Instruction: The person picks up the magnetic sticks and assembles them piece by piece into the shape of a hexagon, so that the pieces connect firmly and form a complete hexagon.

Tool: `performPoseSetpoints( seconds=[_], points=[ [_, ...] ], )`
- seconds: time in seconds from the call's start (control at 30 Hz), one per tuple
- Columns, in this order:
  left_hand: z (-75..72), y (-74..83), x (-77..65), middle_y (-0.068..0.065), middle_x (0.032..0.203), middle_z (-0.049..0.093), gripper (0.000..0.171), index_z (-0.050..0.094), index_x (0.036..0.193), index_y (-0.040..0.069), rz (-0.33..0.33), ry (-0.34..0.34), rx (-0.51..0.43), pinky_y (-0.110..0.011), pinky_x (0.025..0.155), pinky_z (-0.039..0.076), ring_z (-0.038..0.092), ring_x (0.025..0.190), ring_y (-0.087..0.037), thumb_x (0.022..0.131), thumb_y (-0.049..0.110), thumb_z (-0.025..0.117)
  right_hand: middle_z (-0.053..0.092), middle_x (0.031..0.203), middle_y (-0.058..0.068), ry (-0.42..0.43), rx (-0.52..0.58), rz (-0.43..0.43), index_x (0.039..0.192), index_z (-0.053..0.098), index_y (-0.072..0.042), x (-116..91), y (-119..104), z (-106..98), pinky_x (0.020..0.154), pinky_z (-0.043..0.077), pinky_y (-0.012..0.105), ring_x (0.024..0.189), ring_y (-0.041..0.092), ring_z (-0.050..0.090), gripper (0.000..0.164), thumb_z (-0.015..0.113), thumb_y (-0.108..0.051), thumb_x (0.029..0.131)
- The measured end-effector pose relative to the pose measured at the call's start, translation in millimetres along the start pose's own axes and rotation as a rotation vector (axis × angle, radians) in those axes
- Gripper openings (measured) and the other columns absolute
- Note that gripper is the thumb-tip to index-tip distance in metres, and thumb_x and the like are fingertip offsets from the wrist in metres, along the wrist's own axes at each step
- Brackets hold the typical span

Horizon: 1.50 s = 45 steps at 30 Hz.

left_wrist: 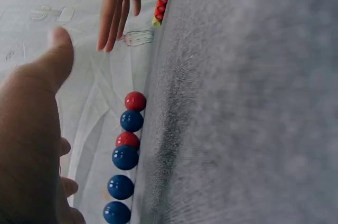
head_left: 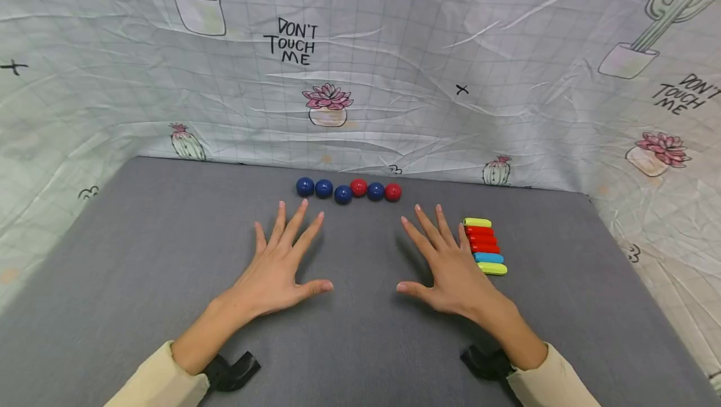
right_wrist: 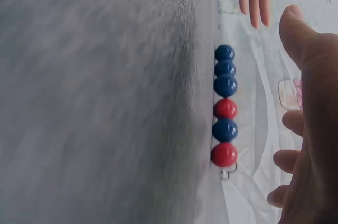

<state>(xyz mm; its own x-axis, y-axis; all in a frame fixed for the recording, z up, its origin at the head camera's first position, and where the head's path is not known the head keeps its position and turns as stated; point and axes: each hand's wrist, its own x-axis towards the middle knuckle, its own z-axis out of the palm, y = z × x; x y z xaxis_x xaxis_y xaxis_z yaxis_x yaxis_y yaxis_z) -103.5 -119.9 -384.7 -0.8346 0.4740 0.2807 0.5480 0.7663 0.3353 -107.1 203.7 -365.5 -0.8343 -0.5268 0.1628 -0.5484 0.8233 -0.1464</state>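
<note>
Both hands hover over the grey table with fingers spread and straight, holding nothing. My left hand (head_left: 276, 269) is left of centre, its fingertips just short of a row of shiny balls. That row runs along the back: two blue balls at the left end, a third blue ball (head_left: 343, 195), a red ball (head_left: 358, 187), another blue ball (head_left: 375, 191) and a red ball (head_left: 393, 192) at the right end. My right hand (head_left: 453, 269) is right of centre, its little finger overlapping a column of short coloured cylinders (head_left: 483, 240) in the head view. These are yellow-green, red and blue.
A grey cloth-like surface (head_left: 360, 344) covers the table. Behind it and along both sides hangs a pale printed curtain (head_left: 394, 119) with cactus drawings. A black strap mount (head_left: 231, 372) sits at the left wrist, and another mount (head_left: 487, 363) at the right.
</note>
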Motion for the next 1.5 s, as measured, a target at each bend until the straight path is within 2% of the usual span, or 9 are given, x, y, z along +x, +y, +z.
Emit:
performPoseSetpoints(
  seconds=[0.2, 0.33, 0.47, 0.57, 0.73, 0.9, 1.1, 1.3, 1.5],
  points=[
    [3.9, -6.9, 7.2, -0.015, 0.158, 0.004, 0.104, 0.009, 0.154, 0.012, -0.04, 0.069, -0.16, -0.064, 0.106, 0.011, -0.006, 0.143, -0.036, 0.082, 0.059, 0.066, 0.008, 0.159, 0.003, 0.075, 0.095, -0.034, 0.154, 0.019, -0.023, -16.7, 17.5, -4.0, 0.102, 0.015, 0.069, 0.144, 0.035, 0.001, 0.096, 0.071, -0.052, 0.079],
    [3.2, -15.4, 13.1, -0.018, 0.157, 0.009, 0.104, 0.004, 0.154, 0.011, -0.148, 0.124, -0.293, -0.058, 0.108, 0.015, 0.004, 0.143, -0.037, 0.084, 0.049, 0.07, 0.018, 0.157, 0.006, 0.135, 0.204, -0.07, 0.151, 0.03, -0.016, -32.9, 33.2, -7.8, 0.104, 0.022, 0.061, 0.142, 0.038, 0.012, 0.085, 0.071, -0.046, 0.083],
    [4.2, -23.4, 21.0, -0.019, 0.154, 0.017, 0.1, 0.006, 0.154, 0.011, -0.243, 0.192, -0.413, -0.057, 0.108, 0.019, 0.016, 0.141, -0.035, 0.085, 0.041, 0.071, 0.028, 0.153, 0.011, 0.217, 0.302, -0.104, 0.145, 0.04, -0.008, -50.4, 49.6, -12.3, 0.11, 0.023, 0.039, 0.139, 0.035, 0.023, 0.073, 0.068, -0.043, 0.087],
    [5.9, -28.1, 28.3, -0.018, 0.152, 0.022, 0.099, 0.008, 0.154, 0.01, -0.263, 0.23, -0.456, -0.055, 0.108, 0.02, 0.022, 0.139, -0.033, 0.085, 0.037, 0.073, 0.042, 0.143, 0.012, 0.317, 0.341, -0.101, 0.138, 0.05, -0.006, -61.2, 60.0, -13.3, 0.104, 0.026, 0.022, 0.129, 0.027, 0.037, 0.061, 0.072, -0.032, 0.087],
    [11.7, -37.9, 43.9, -0.018, 0.15, 0.025, 0.097, 0.013, 0.153, 0.007, -0.283, 0.259, -0.462, -0.054, 0.108, 0.021, 0.024, 0.137, -0.034, 0.083, 0.034, 0.075, 0.062, 0.104, 0.003, 0.495, 0.359, 0.004, 0.116, 0.067, -0.008, -71.8, 74.5, -4.7, 0.069, 0.042, 0.018, 0.085, 0.009, 0.053, 0.042, 0.078, 0.0, 0.076],
    [20.8, -48.6, 59.2, -0.02, 0.145, 0.032, 0.087, 0.025, 0.15, 0.004, -0.284, 0.298, -0.431, -0.053, 0.106, 0.022, 0.027, 0.132, -0.036, 0.083, 0.023, 0.077, 0.053, 0.074, -0.002, 0.532, 0.438, 0.094, 0.098, 0.069, -0.005, -77.6, 81.1, -0.2, 0.05, 0.035, 0.019, 0.058, 0.004, 0.044, 0.03, 0.074, 0.013, 0.074],
    [27.7, -55.8, 71.7, -0.019, 0.141, 0.041, 0.073, 0.039, 0.145, 0.006, -0.255, 0.358, -0.396, -0.051, 0.107, 0.019, 0.03, 0.13, -0.036, 0.082, 0.009, 0.075, 0.043, 0.063, -0.002, 0.479, 0.441, 0.117, 0.091, 0.068, -0.007, -84.2, 82.4, -1.1, 0.046, 0.03, 0.023, 0.051, 0.005, 0.037, 0.03, 0.076, 0.015, 0.071],
    [30.4, -57.6, 73.7, -0.017, 0.137, 0.047, 0.061, 0.051, 0.137, 0.005, -0.205, 0.361, -0.304, -0.054, 0.105, 0.02, 0.032, 0.129, -0.037, 0.081, 0.002, 0.075, 0.037, 0.061, -0.006, 0.461, 0.421, 0.141, 0.091, 0.067, -0.016, -89.2, 99.6, 12.2, 0.045, 0.027, 0.022, 0.05, 0.002, 0.032, 0.035, 0.081, 0.007, 0.069],
    [32.4, -59.2, 72.6, -0.018, 0.129, 0.053, 0.05, 0.059, 0.129, 0.004, -0.213, 0.394, -0.274, -0.053, 0.103, 0.023, 0.037, 0.124, -0.039, 0.081, 0.001, 0.074, 0.032, 0.06, -0.009, 0.456, 0.373, 0.117, 0.091, 0.066, -0.02, -89.2, 106.9, 17.4, 0.046, 0.025, 0.02, 0.049, 0.0, 0.027, 0.036, 0.084, 0.001, 0.067]
  ],
)
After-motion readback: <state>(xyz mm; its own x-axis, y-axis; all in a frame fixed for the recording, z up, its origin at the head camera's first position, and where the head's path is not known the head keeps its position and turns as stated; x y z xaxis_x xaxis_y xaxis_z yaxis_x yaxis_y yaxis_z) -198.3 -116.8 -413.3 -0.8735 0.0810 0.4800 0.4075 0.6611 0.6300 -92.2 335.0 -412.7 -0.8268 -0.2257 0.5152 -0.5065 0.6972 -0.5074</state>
